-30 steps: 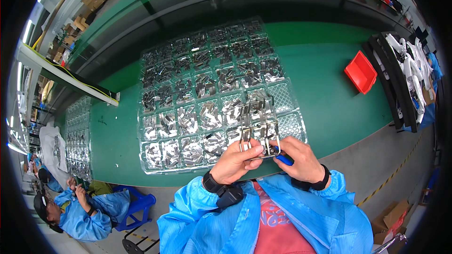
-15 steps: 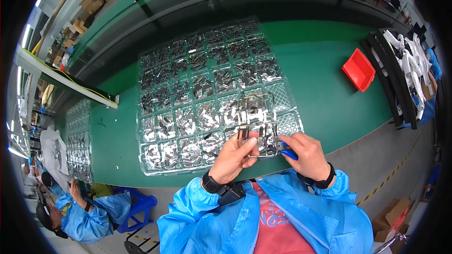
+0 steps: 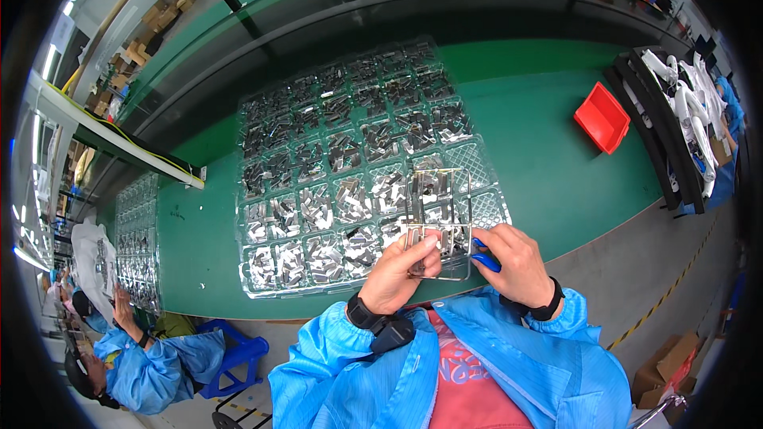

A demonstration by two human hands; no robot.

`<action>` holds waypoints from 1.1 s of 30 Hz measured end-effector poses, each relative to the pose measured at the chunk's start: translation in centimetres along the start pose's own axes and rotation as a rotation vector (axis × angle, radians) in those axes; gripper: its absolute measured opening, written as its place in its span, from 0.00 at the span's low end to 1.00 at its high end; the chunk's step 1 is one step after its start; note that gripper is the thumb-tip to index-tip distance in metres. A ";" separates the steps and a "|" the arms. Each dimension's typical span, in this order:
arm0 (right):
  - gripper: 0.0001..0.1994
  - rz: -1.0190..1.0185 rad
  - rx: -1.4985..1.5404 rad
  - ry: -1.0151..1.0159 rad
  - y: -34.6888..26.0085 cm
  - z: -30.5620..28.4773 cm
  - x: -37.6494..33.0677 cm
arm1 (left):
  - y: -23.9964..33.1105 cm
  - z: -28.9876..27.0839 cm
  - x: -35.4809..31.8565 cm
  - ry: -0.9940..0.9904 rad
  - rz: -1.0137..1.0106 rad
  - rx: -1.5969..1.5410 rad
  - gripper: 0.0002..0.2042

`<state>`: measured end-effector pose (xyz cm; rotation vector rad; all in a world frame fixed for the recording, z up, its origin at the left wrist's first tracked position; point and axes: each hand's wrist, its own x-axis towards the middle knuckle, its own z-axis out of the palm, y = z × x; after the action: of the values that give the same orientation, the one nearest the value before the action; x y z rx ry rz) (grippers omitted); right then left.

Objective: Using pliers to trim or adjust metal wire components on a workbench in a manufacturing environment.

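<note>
My left hand (image 3: 396,276) pinches a thin rectangular metal frame (image 3: 469,200) with crossbars between thumb and fingers, over the near right part of a clear plastic tray. Closed round the blue handles of a hand tool (image 3: 486,261), probably pliers or cutters, is my right hand (image 3: 520,264). The tool's jaws are too small to make out beside the frame's right edge. Beneath lies the clear compartment tray (image 3: 486,208). Most of its compartments hold small flat strips (image 3: 351,199), silvery in the near rows and darker in the far ones.
A red bin (image 3: 602,117) sits on the green table (image 3: 548,151) at the right. Black racks with white parts (image 3: 690,107) stand at the table's right end. At far left another person in blue (image 3: 151,369) sits by a second tray (image 3: 137,250). A metal post (image 3: 119,131) slants in there.
The metal frame has come slightly nearer to me and its tilt differs a little. Both hands keep their grips. The whole view has shifted slightly.
</note>
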<state>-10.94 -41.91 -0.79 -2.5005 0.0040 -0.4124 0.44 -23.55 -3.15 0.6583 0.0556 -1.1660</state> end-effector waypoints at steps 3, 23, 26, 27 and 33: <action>0.24 -0.005 0.019 -0.002 0.2 0.4 -0.1 | -0.1 0.1 0.1 0.022 0.000 0.111 0.08; 0.24 -0.053 0.009 0.038 -0.4 1.3 0.5 | -0.5 0.3 0.2 0.124 -0.023 0.066 0.06; 0.25 -0.035 -0.004 0.035 -0.5 1.4 0.4 | -0.7 -0.2 0.5 0.120 -0.036 0.045 0.06; 0.25 -0.027 -0.039 0.038 -0.4 1.5 0.1 | -0.8 -0.3 0.6 0.118 -0.038 0.034 0.06; 0.25 -0.030 -0.082 0.070 0.1 1.2 0.1 | -0.8 -1.0 0.8 -0.001 -0.007 0.049 0.08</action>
<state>-10.46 -41.29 -1.71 -2.5685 0.0110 -0.5221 0.36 -23.87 -4.66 0.7007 0.0283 -1.1772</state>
